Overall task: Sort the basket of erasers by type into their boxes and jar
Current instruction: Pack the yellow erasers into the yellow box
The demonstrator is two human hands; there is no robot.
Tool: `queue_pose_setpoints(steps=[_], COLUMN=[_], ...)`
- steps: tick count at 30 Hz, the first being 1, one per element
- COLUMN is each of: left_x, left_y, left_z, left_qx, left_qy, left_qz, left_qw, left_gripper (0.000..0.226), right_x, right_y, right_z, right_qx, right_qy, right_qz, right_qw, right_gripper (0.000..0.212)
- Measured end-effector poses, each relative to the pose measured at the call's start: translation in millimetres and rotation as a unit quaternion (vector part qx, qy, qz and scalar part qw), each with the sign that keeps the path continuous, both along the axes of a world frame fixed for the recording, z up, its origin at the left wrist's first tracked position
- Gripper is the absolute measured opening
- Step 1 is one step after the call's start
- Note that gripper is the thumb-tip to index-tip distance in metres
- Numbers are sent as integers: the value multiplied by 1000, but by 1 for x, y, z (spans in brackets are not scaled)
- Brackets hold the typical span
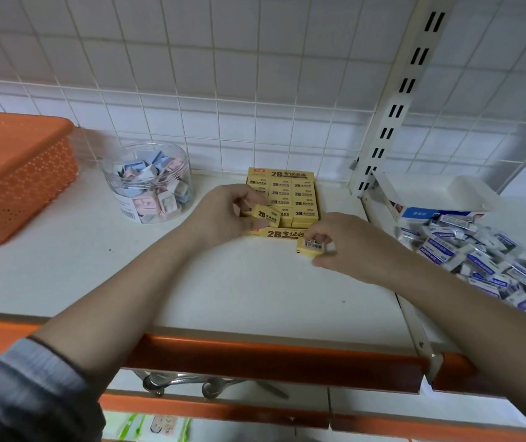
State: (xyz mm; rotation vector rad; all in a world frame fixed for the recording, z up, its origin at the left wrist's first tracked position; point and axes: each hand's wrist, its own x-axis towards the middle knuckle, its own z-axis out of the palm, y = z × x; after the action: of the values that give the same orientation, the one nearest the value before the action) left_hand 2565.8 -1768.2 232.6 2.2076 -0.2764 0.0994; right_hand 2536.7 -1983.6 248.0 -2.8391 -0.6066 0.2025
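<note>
A yellow box [282, 174] stands open at the back of the white shelf, with rows of yellow 2B erasers in it. My left hand [223, 212] pinches one yellow 2B eraser [268, 214] over the box's front left corner. My right hand [341, 240] pinches another yellow eraser [311, 247], barcode side up, on the shelf just in front of the box. A clear jar [146, 181] of pastel erasers stands left of the box. The orange basket [16, 173] lies at the far left.
A heap of blue-and-white erasers [478, 253] lies on the neighbouring shelf to the right, beside an open white and blue box [430, 199]. A slotted metal upright [395, 113] divides the two shelves. The shelf's front edge carries an orange strip [271, 358].
</note>
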Motion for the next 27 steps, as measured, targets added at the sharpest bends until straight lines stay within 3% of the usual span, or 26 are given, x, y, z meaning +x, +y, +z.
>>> queue_pose_setpoints(steps=[8, 13, 17, 22, 27], left_x=[5, 11, 18, 28, 32], left_y=[9, 10, 11, 14, 12], left_z=[-2, 9, 14, 17, 21], left_qx=[113, 139, 150, 178, 235], left_qy=[-16, 28, 15, 21, 25], left_qz=[12, -12, 5, -8, -9], left_qw=[993, 990, 989, 984, 972], left_gripper=[12, 10, 4, 33, 32], right_x=[1, -1, 2, 17, 33], right_y=[3, 2, 2, 13, 52], right_z=[-5, -3, 1, 20, 13], right_qx=[19, 14, -5, 103, 113], right_qy=[-6, -2, 16, -49, -12], right_qz=[-9, -16, -7, -41, -36], right_qw=[1000, 1000, 1000, 993, 993], right_gripper=[35, 35, 31, 18, 17])
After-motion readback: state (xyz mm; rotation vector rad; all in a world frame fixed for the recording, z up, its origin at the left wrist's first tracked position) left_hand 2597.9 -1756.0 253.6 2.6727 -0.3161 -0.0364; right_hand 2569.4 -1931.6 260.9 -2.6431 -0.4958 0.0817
